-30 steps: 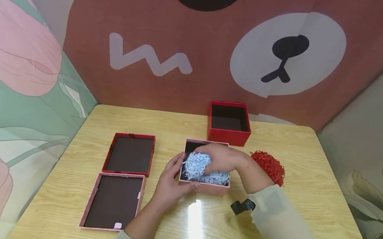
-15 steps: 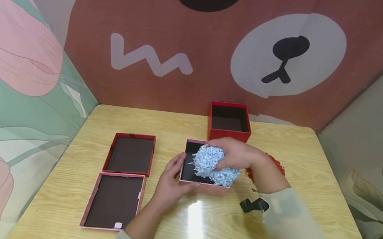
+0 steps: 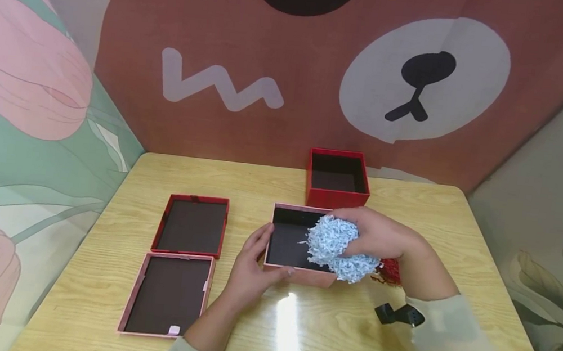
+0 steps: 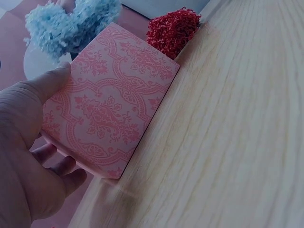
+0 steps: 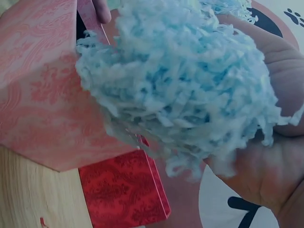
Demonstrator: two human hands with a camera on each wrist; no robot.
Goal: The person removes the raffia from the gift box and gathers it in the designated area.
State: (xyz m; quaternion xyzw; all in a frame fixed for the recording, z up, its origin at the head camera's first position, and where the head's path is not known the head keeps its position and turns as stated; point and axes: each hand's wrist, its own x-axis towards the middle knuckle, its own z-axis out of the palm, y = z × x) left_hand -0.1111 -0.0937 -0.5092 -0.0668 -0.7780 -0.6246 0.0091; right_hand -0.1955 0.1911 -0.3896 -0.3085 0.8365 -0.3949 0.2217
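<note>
A bundle of light blue shredded paper [image 3: 332,241] is held in my right hand [image 3: 381,236], above the right edge of a pink patterned box [image 3: 302,277]. Strands of it hang down past the rim, and it covers part of the box's right end. The rest of the box's dark inside shows bare. My left hand [image 3: 251,279] grips the box's near left corner, thumb [image 4: 53,81] on the near wall and fingers along the left side. In the right wrist view, the blue paper [image 5: 180,90] hides most of my fingers.
A red box [image 3: 337,199] stands at the back, its dark inside showing. Red shredded paper [image 3: 390,272] lies right of the pink box, partly behind my right arm. To the left lie a red lid [image 3: 190,226] and a pink lid [image 3: 168,294], insides up.
My right hand has lifted the blue shredded paper out of the pink box and moved right with it. The left hand stays on the box, which has not moved.
</note>
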